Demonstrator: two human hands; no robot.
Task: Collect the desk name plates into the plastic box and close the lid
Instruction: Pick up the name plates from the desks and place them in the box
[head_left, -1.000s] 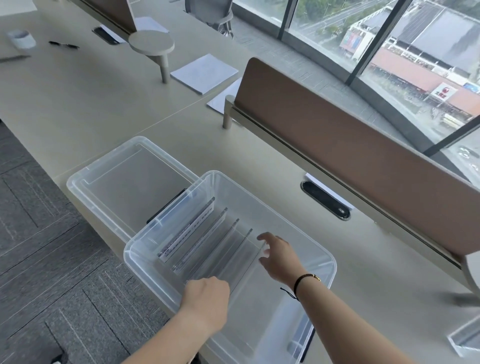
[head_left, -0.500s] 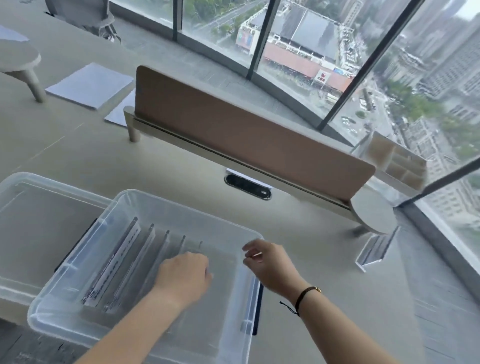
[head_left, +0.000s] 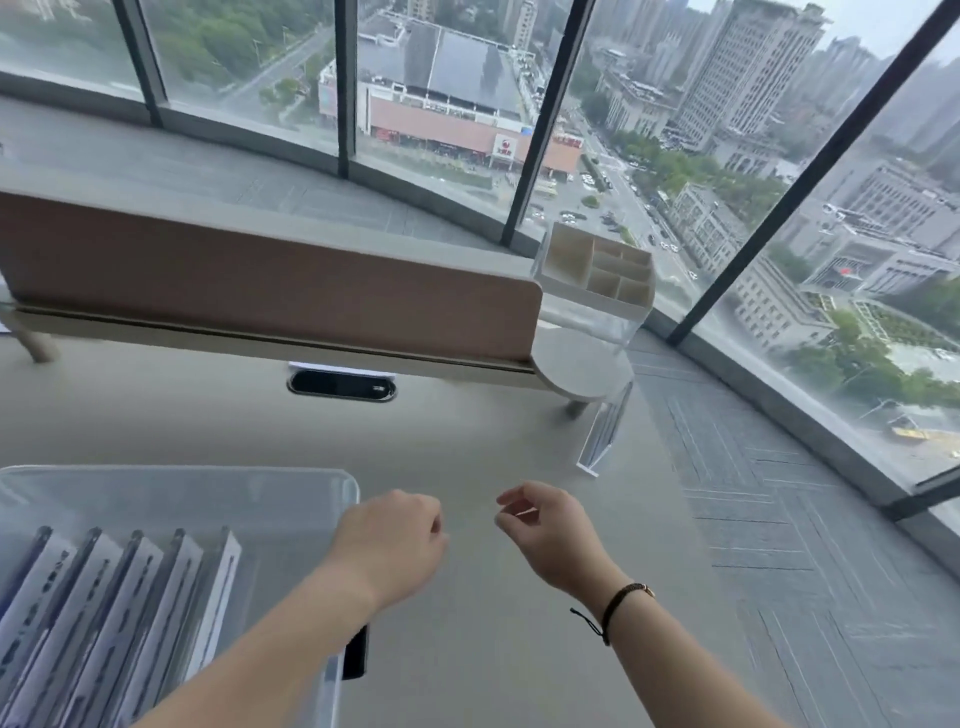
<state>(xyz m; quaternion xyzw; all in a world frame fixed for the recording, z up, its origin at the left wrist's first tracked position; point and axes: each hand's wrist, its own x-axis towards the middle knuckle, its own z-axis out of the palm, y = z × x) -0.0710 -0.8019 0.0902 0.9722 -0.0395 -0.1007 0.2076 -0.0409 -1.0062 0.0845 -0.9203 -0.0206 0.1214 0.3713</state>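
Both hands are hanging over the bench (head_left: 467, 447) with nothing in them. The left hand (head_left: 392, 545) has a loosely curled grip, knuckles up, fingers tucked under a bit, holding nothing and not obviously touching anything. The right hand (head_left: 550, 535) is the same deal, fingers bent in a relaxed half-curl with thumb and forefinger close together but nothing pinched between them; there's a dark cord bracelet (head_left: 618, 605) on that wrist. The clear plastic box (head_left: 291, 486) sits at the lower left, its near corner just beside the left wrist, and the forearm crosses over its rim. Inside it a row of name plates (head_left: 130, 613) stands on edge, leaning, white cards with blurry dark print in clear holders, too soft to read. One more name plate (head_left: 605, 434) is out on the bench near its far right edge, well apart from both hands, up and to the right of the right hand, a clear acrylic stand seen almost edge-on beside the round foot (head_left: 576, 366) of the brown divider (head_left: 270, 291).
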